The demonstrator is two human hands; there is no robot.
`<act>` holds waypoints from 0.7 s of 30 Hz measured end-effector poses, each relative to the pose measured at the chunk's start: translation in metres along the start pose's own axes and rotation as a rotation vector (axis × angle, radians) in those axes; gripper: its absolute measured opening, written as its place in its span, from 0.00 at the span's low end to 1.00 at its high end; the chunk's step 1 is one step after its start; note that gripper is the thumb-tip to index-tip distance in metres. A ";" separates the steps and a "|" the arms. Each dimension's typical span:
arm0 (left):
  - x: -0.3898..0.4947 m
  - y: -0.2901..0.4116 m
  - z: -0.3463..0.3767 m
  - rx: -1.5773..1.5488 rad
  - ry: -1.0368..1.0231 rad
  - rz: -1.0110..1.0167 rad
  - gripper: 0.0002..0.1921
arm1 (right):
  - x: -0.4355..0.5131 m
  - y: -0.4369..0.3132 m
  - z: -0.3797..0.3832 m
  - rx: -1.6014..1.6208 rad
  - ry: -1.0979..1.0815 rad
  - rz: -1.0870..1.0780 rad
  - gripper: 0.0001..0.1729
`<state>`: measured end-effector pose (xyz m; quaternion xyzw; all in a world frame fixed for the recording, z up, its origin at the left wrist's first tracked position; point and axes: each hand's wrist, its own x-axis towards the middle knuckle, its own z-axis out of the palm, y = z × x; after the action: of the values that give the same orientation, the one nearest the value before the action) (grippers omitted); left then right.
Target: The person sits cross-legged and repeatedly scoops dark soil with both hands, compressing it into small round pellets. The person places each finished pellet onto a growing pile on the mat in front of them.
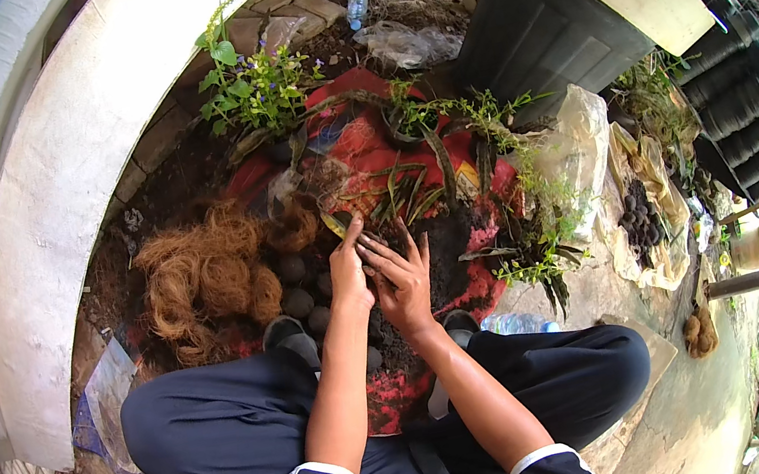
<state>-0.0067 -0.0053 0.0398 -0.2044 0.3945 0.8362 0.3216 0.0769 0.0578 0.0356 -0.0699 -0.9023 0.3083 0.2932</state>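
My left hand [349,273] and my right hand [401,282] are brought together over a red plastic sheet [395,390] strewn with dark soil [457,269]. Soil darkens the fingers of my right hand, which lie across towards my left palm. Whatever is between the palms is hidden. A yellow-edged green leaf [333,227] shows just beyond my left thumb; I cannot tell whether it is held. Several round, dark soil balls [297,303] rest left of my wrists. Brown coconut fibre [203,275] is heaped farther left. Long, narrow green leaves [406,190] lie beyond my fingertips.
Flowering plants [261,86] grow at the far left, and trailing greenery [537,224] spreads at right. A water bottle [517,324] lies by my right knee. Beyond stands a black panelled object [549,32]. A plastic bag of dark lumps [643,221] sits right; a curved white structure [65,140] borders the left.
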 end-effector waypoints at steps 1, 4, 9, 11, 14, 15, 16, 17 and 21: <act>0.000 -0.001 -0.001 0.047 0.009 0.033 0.19 | -0.002 0.002 0.001 0.025 -0.008 0.016 0.21; 0.000 -0.008 0.001 0.055 0.021 0.061 0.18 | -0.005 0.005 0.003 0.116 -0.013 0.133 0.20; -0.002 -0.007 0.006 0.120 -0.200 0.053 0.17 | 0.015 0.020 -0.003 0.890 0.063 0.554 0.19; -0.003 -0.005 0.005 0.217 -0.310 0.058 0.20 | 0.018 0.023 -0.008 1.061 0.173 0.636 0.22; -0.002 -0.006 0.003 0.109 -0.232 -0.010 0.23 | 0.019 0.025 -0.011 1.071 0.191 0.625 0.23; -0.001 -0.007 0.002 0.025 -0.241 -0.053 0.23 | 0.019 0.025 -0.011 1.058 0.167 0.604 0.23; 0.000 -0.009 0.002 -0.025 -0.197 -0.056 0.26 | 0.019 0.025 -0.011 1.044 0.145 0.586 0.23; 0.002 -0.010 0.002 -0.089 -0.251 -0.051 0.27 | 0.018 0.025 -0.010 0.995 0.119 0.569 0.22; 0.006 -0.008 -0.005 -0.232 -0.263 -0.108 0.35 | 0.019 0.023 -0.010 0.673 0.072 0.388 0.19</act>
<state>-0.0050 -0.0030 0.0291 -0.1496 0.2386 0.8770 0.3892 0.0653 0.0871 0.0377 -0.1500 -0.7099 0.6341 0.2673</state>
